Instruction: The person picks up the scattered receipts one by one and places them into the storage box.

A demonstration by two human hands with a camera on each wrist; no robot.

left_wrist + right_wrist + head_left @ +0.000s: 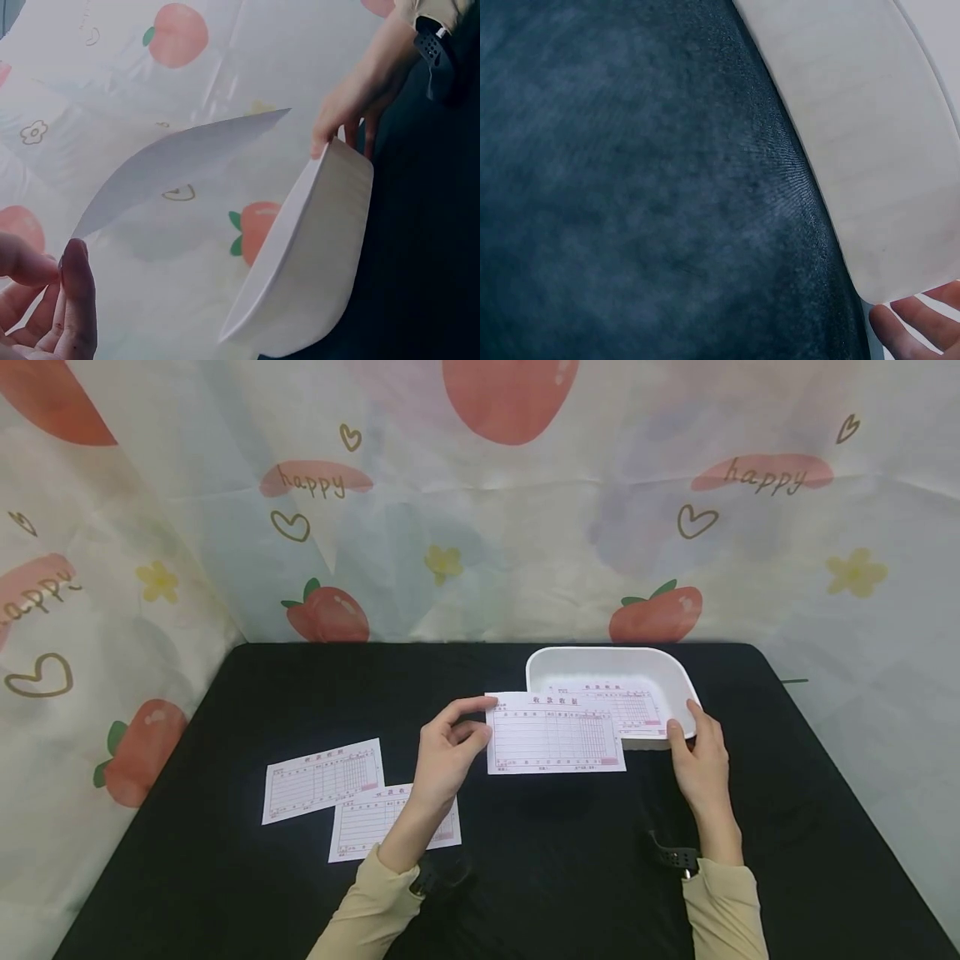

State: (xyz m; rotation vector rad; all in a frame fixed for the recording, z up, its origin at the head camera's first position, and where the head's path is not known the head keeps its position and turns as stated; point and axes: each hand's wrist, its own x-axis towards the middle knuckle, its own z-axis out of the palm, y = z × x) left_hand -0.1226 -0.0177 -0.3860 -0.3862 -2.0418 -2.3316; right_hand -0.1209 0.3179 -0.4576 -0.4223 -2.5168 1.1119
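Note:
My left hand [439, 756] pinches the left edge of a printed receipt slip [555, 739] between thumb and fingers. The slip is raised over the near left part of a white plastic tub [534, 670] and hides some of it. From the left wrist view the same slip [176, 165] appears bent in a curve. My right hand [703, 768] grips the tub at its near right corner, fingers along the side. Another receipt slip [641, 706] lies in the tub, partly covered by the held one. The right wrist view shows the tub's outer wall [862, 135] and fingertips [889, 326] against it.
Two more receipt slips lie at the left on the black-covered table [555, 877]: one slip [322, 781] overlaps another slip [360, 827], which my left forearm partly covers. A fruit-patterned curtain [480, 527] stands behind the table and along its left side.

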